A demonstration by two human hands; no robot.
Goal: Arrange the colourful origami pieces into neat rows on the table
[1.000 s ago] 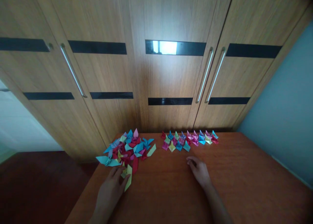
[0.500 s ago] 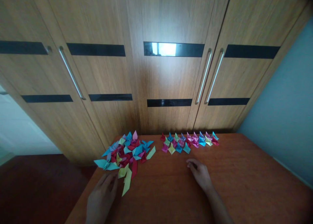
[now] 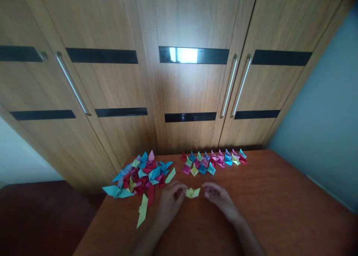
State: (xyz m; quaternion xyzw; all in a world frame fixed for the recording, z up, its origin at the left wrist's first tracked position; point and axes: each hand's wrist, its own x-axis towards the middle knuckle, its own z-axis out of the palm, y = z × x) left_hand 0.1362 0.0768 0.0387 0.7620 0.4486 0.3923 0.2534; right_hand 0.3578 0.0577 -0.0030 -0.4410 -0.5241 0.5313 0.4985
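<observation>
Between my two hands is a small yellow folded-paper piece (image 3: 192,193) with pointed ends. My left hand (image 3: 171,201) pinches its left tip between thumb and fingers. On the other side, my right hand (image 3: 219,199) is close to the right tip but apart from it, its fingers loosely bent and spread with nothing in them. Left of my hands lies a heap of coloured folded papers (image 3: 148,170) in blue, red, pink and yellow. Beyond my hands, small folded-paper pieces (image 3: 203,168) stand in rows with their points up.
A pale yellow paper strip (image 3: 142,211) lies in front of the heap, near a red one (image 3: 151,195). The brown wooden table (image 3: 268,204) backs onto a tall wooden wardrobe (image 3: 190,88). A bluish wall (image 3: 316,129) stands at the right.
My left hand has moved right from the heap with the yellow folded paper, to the middle of the table. My right hand has opened a little and stays near its place. The view has shifted slightly.
</observation>
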